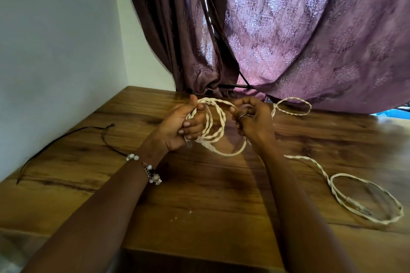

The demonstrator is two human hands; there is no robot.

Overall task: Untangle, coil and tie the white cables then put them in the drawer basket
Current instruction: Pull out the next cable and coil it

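A white twisted cable (216,127) hangs in several loops between my hands above the wooden table (199,195). My left hand (184,124) grips the bundle of loops, fingers curled round it and thumb up. My right hand (253,119) pinches a strand of the same cable beside the coil. One loop of the cable (292,106) sticks out behind my right hand. The loose rest of the cable (363,199) trails over the table to the right and ends in a wide loop with its plug end lying inside.
A thin black cord (66,137) lies on the table's left side along the white wall. Purple patterned curtains (288,40) hang down onto the far edge of the table. The table's front edge (199,250) is near me.
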